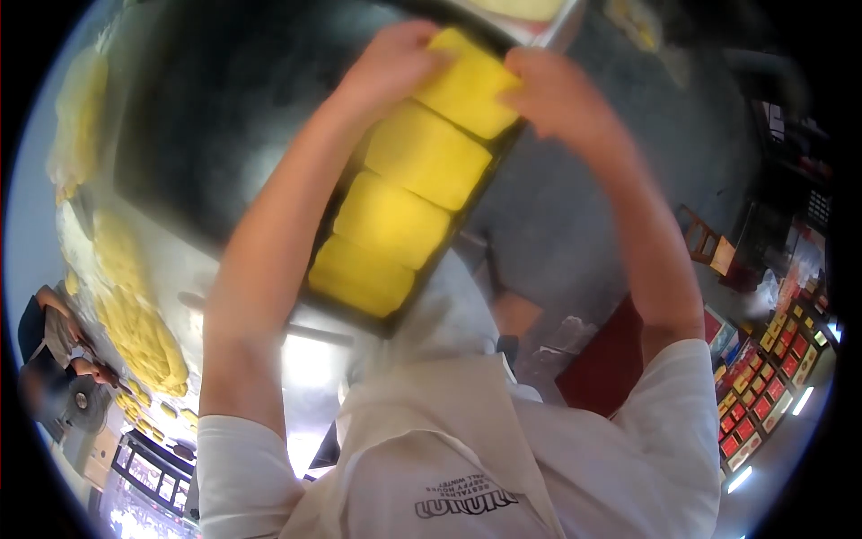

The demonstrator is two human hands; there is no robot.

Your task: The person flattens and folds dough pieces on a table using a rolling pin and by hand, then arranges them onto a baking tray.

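Note:
Several flat yellow rectangular sheets [391, 216] lie in a row in a long dark tray [352, 313] in front of me. At the far end of the row, my left hand [404, 58] grips the left edge of the last yellow sheet [467, 85]. My right hand [543, 85] pinches the same sheet at its right edge. Both hands are slightly blurred, and some fingertips are hidden against the sheet.
A large dark surface [193, 126] lies left of the tray. Yellow dough [139, 337] rests on the floured table at the left, near a co-worker [67, 332]. A pale container [561, 27] stands beyond the tray. Shelves with red and yellow packages [763, 386] are at the right.

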